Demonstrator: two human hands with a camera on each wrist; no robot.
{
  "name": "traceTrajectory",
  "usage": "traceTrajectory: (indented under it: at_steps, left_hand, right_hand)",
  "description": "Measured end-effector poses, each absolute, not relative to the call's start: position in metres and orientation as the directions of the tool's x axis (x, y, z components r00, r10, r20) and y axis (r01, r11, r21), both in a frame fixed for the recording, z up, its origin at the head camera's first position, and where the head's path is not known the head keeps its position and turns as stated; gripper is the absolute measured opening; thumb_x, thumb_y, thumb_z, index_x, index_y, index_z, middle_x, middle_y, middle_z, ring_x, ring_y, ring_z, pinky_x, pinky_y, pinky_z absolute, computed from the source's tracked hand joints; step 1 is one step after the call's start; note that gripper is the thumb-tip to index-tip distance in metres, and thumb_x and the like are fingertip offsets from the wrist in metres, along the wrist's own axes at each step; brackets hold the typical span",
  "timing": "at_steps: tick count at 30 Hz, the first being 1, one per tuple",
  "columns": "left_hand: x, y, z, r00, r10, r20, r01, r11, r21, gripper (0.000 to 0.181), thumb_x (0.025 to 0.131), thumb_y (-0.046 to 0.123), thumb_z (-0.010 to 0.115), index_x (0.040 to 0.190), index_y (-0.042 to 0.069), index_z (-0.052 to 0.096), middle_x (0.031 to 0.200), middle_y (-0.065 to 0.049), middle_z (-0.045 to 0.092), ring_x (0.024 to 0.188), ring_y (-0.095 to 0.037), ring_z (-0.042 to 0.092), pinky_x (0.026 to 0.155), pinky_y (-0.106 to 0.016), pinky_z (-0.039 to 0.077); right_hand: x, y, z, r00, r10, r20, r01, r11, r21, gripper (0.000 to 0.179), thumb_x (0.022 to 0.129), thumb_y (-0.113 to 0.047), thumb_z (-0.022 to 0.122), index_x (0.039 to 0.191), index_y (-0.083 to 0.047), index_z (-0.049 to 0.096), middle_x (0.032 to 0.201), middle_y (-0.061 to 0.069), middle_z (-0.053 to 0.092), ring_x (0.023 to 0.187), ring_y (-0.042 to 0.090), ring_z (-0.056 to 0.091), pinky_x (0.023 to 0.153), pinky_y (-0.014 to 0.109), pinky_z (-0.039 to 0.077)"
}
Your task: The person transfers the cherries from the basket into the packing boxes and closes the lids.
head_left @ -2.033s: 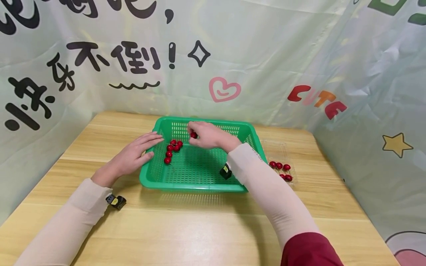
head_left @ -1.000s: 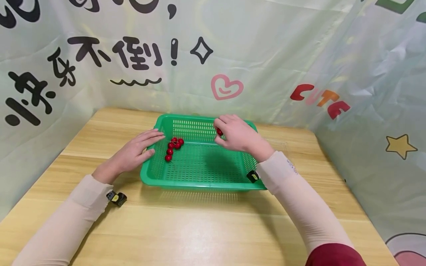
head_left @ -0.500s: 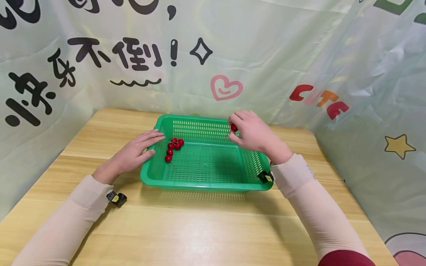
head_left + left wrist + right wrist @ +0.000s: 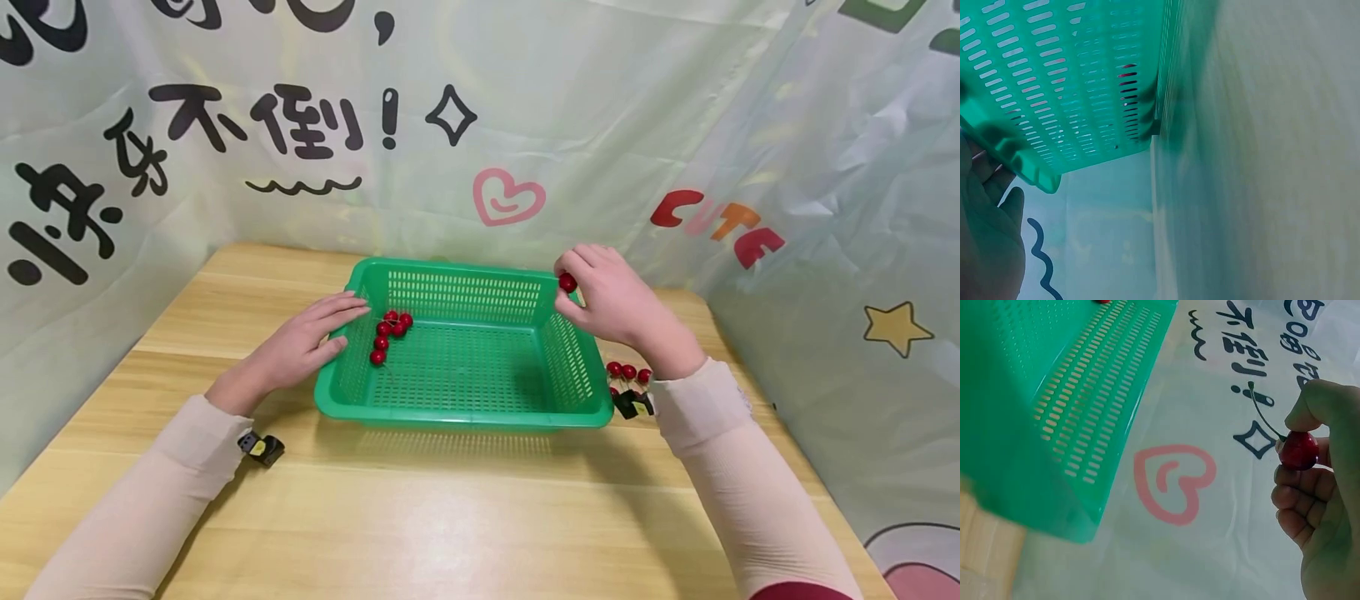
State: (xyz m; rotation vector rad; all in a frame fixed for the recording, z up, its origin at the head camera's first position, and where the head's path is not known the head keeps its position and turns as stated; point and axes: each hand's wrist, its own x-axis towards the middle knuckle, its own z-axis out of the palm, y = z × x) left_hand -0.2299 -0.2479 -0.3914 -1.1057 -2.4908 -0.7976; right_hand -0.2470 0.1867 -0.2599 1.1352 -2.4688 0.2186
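Note:
A green plastic basket [image 4: 472, 421] with slotted walls stands on the table. My left hand [image 4: 303, 342] rests on its left rim with fingers straight. Above the back right corner, my right hand [image 4: 611, 296] pinches a red cherry [image 4: 567, 283] between thumb and fingers. In the right wrist view that cherry [image 4: 1299, 451] has a thin green stem pointing away from the hand. Inside the basket, several cherries [image 4: 382, 342] lie in a line along the left side. More cherries [image 4: 628, 372] lie just right of the basket, partly hidden by the right wrist and its camera.
The wooden table [image 4: 450, 517] extends in front of the basket and to both sides. A printed cloth backdrop [image 4: 585, 125] rises behind the table and at its sides. The right wrist camera [image 4: 633, 405] is close to the basket's right rim.
My right hand has moved right from over the basket's middle to its back right corner, the cherry still pinched. The left hand and the cherries in the basket have stayed put.

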Motion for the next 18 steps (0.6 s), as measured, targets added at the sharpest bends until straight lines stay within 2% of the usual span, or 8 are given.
traceTrajectory:
  at_steps: [11,18]
  left_hand:
    - [-0.229,-0.248,-0.392,-0.657,0.581,0.481,0.752,0.548,0.366,0.044,0.097,0.011,0.053,0.14,-0.001,0.051,0.147,-0.016,0.044,0.141,-0.036,0.029,0.114,-0.052,0.023]
    - [-0.229,-0.248,-0.392,-0.659,0.58,0.478,0.75,0.554,0.361,0.046,0.096,0.009,0.055,0.141,0.001,0.05,0.147,-0.015,0.044,0.141,-0.036,0.03,0.113,-0.053,0.024]
  right_hand:
    - [-0.238,0.22,-0.272,-0.628,-0.61,0.484,-0.72,0.691,-0.062,0.011,0.084,-0.006,0.056,0.094,-0.004,0.053,0.084,0.006,0.049,0.08,0.024,0.045,0.079,0.046,0.035]
    - [-0.231,0.243,-0.283,-0.685,-0.539,0.49,-0.677,0.72,-0.155,0.009,0.085,-0.002,0.056,0.093,-0.003,0.055,0.085,0.007,0.053,0.079,0.024,0.046,0.076,0.043,0.036]
